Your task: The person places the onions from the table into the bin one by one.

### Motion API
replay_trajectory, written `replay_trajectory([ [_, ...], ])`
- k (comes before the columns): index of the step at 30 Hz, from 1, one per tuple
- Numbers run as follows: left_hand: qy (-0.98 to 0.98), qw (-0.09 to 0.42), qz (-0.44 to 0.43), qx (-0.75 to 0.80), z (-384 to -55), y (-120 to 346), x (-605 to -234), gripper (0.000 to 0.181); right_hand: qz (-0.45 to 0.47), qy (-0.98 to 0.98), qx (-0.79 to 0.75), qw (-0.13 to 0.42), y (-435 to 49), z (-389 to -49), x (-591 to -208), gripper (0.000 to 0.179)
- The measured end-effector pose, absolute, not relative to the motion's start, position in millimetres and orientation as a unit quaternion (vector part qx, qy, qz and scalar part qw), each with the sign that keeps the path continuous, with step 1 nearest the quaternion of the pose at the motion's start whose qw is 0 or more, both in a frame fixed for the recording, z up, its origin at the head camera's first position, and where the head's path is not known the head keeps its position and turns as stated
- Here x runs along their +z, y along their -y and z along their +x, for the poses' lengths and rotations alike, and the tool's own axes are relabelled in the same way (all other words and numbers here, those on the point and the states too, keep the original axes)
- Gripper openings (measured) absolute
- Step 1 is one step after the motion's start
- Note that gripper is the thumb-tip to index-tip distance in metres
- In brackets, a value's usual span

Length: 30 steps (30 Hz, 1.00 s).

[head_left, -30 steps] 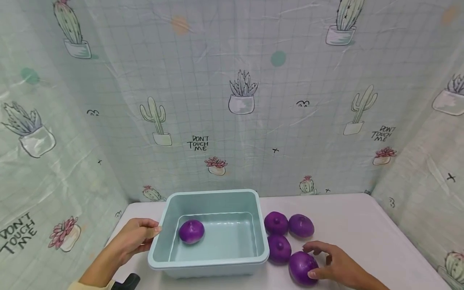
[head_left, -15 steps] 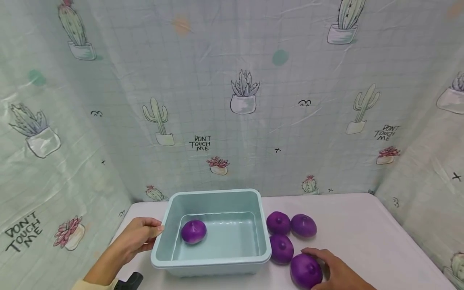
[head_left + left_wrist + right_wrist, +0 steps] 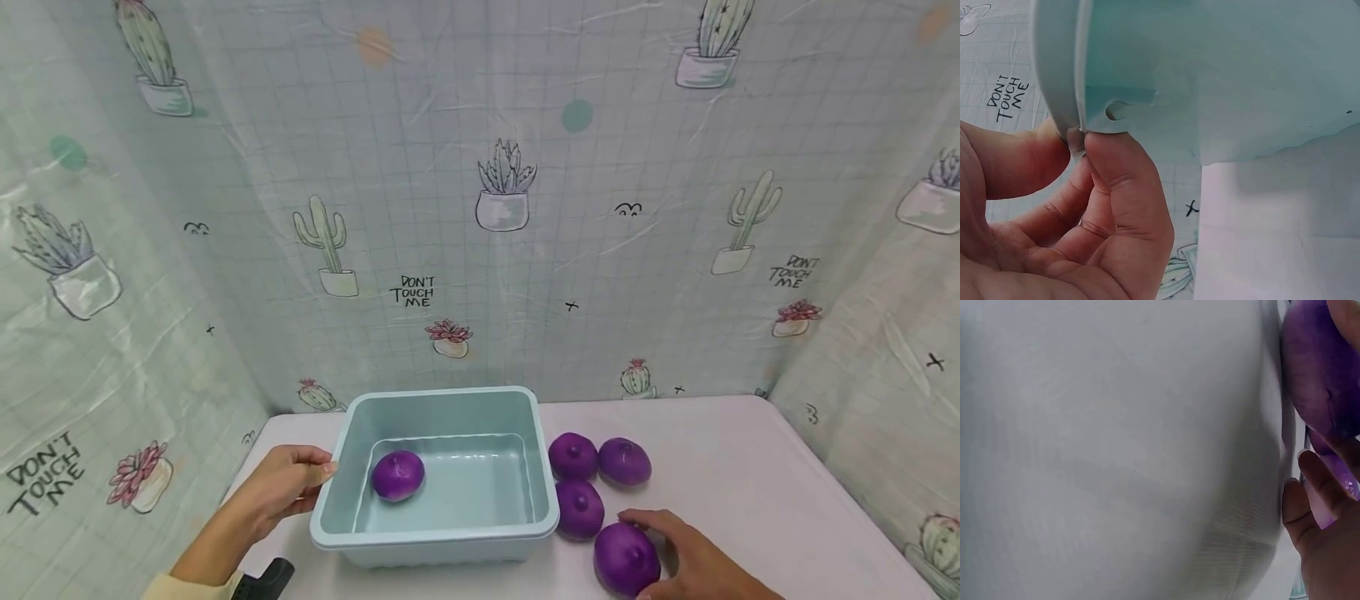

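My left hand (image 3: 288,483) pinches the left rim of a pale blue plastic bin (image 3: 442,546), thumb and fingertips meeting at its edge in the left wrist view. One purple onion (image 3: 398,476) sits inside, toward the bin's left side. Right of the bin, my right hand (image 3: 686,554) grips a nearer purple onion (image 3: 627,560) between thumb and fingers, its nub facing up toward the head camera. In the right wrist view this held onion (image 3: 1316,369) shows at the right edge, partly cut off. My right thumb is partly below the head view's edge.
Several more purple onions stand close together by the bin's right wall: a back one (image 3: 573,456), one to its right (image 3: 624,462), and a front one (image 3: 579,509). The white table (image 3: 735,467) ends at a cactus-print curtain (image 3: 525,333) behind and at both sides.
My right hand has closed around the nearest onion and turned it so its nub faces up. My left hand keeps its hold on the bin's rim.
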<state>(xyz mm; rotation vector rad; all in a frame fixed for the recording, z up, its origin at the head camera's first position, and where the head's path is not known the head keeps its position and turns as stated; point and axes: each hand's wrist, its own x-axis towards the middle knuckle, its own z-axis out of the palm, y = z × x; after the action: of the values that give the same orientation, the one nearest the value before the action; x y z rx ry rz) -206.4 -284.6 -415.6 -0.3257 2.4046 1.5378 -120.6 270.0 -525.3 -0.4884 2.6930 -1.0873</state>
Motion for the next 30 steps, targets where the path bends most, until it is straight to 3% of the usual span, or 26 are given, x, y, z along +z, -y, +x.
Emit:
replay_trajectory([
  [8,-0.836,0.135,-0.113,0.520,-207,286,-415,0.028,-0.174,-0.901,-0.385,0.100,-265,-121,-530,0.082],
  [14,-0.835,0.134,-0.107,0.523,-207,287,-414,0.027,-0.113,-0.904,-0.385,0.152,-261,-122,-512,0.084],
  [19,-0.833,0.134,-0.107,0.526,-207,287,-414,0.026,-0.127,-0.906,-0.380,0.139,-261,-122,-493,0.088],
  [27,-0.822,0.144,-0.101,0.542,-206,287,-415,0.025,-0.336,-0.864,-0.371,-0.052,-252,-133,-479,0.088],
  [30,-0.823,0.143,-0.097,0.541,-206,286,-415,0.025,-0.330,-0.866,-0.375,-0.036,-246,-135,-468,0.087],
])
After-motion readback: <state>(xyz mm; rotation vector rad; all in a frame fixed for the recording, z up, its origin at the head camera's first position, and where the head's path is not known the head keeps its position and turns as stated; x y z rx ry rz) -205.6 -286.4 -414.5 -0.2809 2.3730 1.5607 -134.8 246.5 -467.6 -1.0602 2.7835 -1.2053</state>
